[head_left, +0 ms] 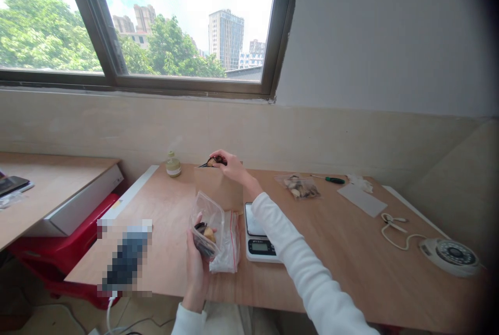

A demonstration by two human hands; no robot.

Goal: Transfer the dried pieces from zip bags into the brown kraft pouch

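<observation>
My left hand (196, 267) holds an open clear zip bag (208, 223) near the table's front edge, with a few dark and tan pieces inside it. My right hand (230, 164) reaches over the top of an upright brown paper bag (218, 189) and grips a dark scoop (206, 163) loaded with brown pieces. A stack of empty clear zip bags (230, 244) lies just right of my left hand. A small white digital scale (257, 236) sits under my right forearm.
A small jar (173, 164) stands at the table's back left. A filled zip bag (299, 187), a green-handled screwdriver (331, 179), grey paper (362, 199), a white cable (395, 231) and a round timer (450, 255) lie right. A blurred object (125, 257) is front left.
</observation>
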